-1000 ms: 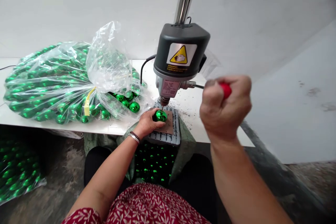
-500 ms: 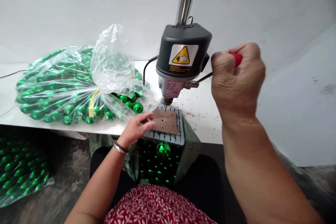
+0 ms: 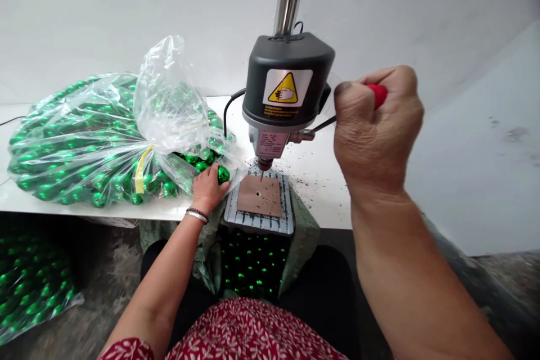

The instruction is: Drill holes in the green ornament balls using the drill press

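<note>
My left hand (image 3: 207, 187) is closed on a shiny green ball (image 3: 223, 174) at the mouth of a clear plastic bag (image 3: 105, 140) full of green balls. High on the right, my right hand (image 3: 377, 124) is wrapped round the red knob (image 3: 377, 95) of a lever on a drill press (image 3: 289, 81). Its thin bit (image 3: 262, 175) points down over a brown board (image 3: 270, 205) with a small hole. That board lies on the slotted metal base (image 3: 287, 219), left of my right hand.
Green shavings (image 3: 310, 183) litter the white table (image 3: 329, 211). Below the base, green cloth (image 3: 306, 230) surrounds many green balls (image 3: 253, 264). Another bag of green balls (image 3: 34, 275) is at the lower left. A black cable (image 3: 226, 115) runs beside the drill.
My left hand has moved left from the board's edge and closed on a ball at the bag. A ball seen falling below the base is no longer distinct. My right hand still grips the knob.
</note>
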`<control>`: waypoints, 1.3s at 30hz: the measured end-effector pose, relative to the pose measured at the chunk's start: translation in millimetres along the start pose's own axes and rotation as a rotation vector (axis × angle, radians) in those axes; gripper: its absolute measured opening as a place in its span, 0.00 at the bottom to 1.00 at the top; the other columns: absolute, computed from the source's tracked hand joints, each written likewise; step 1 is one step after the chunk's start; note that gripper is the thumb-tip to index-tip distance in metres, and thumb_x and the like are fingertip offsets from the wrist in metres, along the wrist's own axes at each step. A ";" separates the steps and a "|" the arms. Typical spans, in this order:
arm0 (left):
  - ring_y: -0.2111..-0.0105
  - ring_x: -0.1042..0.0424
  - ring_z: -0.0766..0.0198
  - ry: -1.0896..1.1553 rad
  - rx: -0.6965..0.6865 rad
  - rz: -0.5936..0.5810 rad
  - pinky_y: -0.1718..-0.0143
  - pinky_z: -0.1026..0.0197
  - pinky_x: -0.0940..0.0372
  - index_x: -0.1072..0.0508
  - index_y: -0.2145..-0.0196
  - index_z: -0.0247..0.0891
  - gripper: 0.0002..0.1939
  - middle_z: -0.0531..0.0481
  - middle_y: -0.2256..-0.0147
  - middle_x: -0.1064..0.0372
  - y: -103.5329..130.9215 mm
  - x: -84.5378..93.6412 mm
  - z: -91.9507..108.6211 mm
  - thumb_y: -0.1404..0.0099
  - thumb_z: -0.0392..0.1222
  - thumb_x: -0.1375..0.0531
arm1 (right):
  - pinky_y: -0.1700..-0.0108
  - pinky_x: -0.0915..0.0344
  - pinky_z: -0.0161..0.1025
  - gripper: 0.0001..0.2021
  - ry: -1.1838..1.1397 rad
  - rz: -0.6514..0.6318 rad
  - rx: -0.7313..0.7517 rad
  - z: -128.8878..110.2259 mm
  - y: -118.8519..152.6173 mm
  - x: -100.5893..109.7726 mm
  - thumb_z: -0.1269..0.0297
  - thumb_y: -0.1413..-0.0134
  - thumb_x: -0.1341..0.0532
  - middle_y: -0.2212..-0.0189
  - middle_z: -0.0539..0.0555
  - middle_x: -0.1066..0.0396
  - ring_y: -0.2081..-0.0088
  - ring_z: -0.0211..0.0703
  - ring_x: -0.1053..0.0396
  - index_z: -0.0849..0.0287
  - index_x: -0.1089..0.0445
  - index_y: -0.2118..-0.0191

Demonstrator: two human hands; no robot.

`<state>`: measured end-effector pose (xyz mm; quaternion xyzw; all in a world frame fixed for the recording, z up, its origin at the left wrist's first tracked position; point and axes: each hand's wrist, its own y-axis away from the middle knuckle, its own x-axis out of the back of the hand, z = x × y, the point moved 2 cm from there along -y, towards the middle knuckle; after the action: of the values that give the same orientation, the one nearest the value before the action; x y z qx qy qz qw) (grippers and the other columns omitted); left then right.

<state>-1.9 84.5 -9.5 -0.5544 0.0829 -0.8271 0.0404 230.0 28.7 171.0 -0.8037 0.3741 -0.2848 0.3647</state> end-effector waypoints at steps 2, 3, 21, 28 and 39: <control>0.43 0.36 0.48 0.226 -0.045 0.088 0.42 0.47 0.41 0.39 0.42 0.36 0.29 0.36 0.45 0.36 9.4 8.1 0.2 0.40 0.43 0.39 | 0.67 0.47 0.32 0.09 -0.008 0.005 -0.005 -0.8 0.2 -0.1 0.62 0.42 0.45 0.77 0.43 0.45 0.73 0.25 0.49 0.60 0.42 0.70; 0.42 0.38 0.49 0.332 -0.079 0.120 0.41 0.48 0.42 0.39 0.43 0.37 0.29 0.37 0.45 0.37 15.2 13.4 1.3 0.40 0.43 0.39 | 0.66 0.46 0.32 0.09 -0.013 0.000 -0.022 -0.9 0.3 -0.4 0.62 0.42 0.45 0.77 0.43 0.46 0.73 0.26 0.48 0.60 0.43 0.70; 0.52 0.30 0.54 0.452 -0.258 -0.245 0.47 0.52 0.36 0.35 0.48 0.35 0.25 0.42 0.52 0.30 37.8 1.2 48.1 0.44 0.40 0.39 | 0.65 0.45 0.30 0.08 -0.090 -0.034 -0.064 -3.7 -0.8 0.9 0.62 0.43 0.45 0.76 0.42 0.45 0.73 0.24 0.48 0.60 0.43 0.69; 0.55 0.28 0.54 0.343 -0.339 -0.308 0.51 0.54 0.34 0.30 0.49 0.39 0.24 0.45 0.55 0.26 19.1 6.1 55.3 0.43 0.43 0.39 | 0.67 0.46 0.29 0.08 -0.083 -0.064 -0.128 -7.6 -2.5 2.0 0.65 0.43 0.43 0.76 0.42 0.46 0.74 0.24 0.47 0.60 0.44 0.70; 0.64 0.28 0.58 0.270 -0.323 -0.447 0.58 0.58 0.33 0.27 0.54 0.39 0.21 0.50 0.64 0.26 0.3 14.9 64.2 0.47 0.43 0.37 | 0.67 0.48 0.29 0.08 -0.161 -0.056 -0.124 -8.4 -1.0 1.7 0.65 0.44 0.43 0.76 0.43 0.46 0.73 0.25 0.48 0.60 0.44 0.70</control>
<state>51.7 75.9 27.9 -0.4432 0.0938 -0.8578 -0.2427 225.2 24.6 176.9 -0.8551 0.3379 -0.2055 0.3352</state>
